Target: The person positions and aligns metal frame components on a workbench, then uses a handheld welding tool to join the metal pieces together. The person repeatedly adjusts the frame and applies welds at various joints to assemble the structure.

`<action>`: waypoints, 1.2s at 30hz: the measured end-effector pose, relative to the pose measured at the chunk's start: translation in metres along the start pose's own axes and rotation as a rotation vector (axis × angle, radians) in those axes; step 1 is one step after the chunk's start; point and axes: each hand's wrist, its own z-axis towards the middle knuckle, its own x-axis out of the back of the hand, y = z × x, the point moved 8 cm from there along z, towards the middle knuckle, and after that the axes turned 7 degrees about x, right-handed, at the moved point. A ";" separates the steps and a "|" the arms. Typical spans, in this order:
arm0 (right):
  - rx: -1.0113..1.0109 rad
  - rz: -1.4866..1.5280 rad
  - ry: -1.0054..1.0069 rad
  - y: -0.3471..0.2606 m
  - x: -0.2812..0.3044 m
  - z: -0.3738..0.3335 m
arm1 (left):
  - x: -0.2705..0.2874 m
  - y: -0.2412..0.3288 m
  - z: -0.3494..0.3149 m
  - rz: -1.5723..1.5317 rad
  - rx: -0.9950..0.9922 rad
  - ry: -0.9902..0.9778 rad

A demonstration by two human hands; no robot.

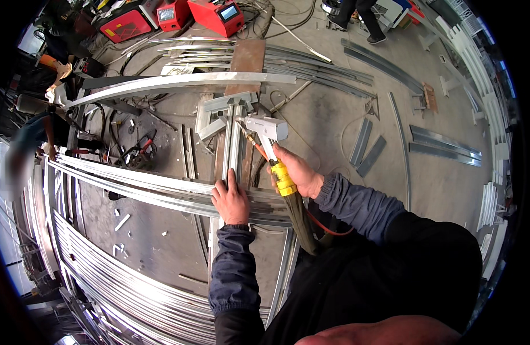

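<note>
My right hand [298,171] is wrapped tight around the yellow handle of the welding gun [269,133], whose tip points at the upright metal bar [235,138] just ahead. I think the gun is heavy and stiff, and its thick hose [302,221] tugs back toward me, so the yellow grip is the safe spot to hold. My left hand [230,201] lies flat, fingers spread, on the shiny curved rails [156,187] where the bar crosses them (they look hard and slippery). Red machines [222,16] sit far off.
</note>
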 end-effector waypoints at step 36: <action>-0.006 -0.081 -0.023 -0.001 -0.007 -0.005 | -0.006 -0.006 -0.001 0.020 0.000 0.030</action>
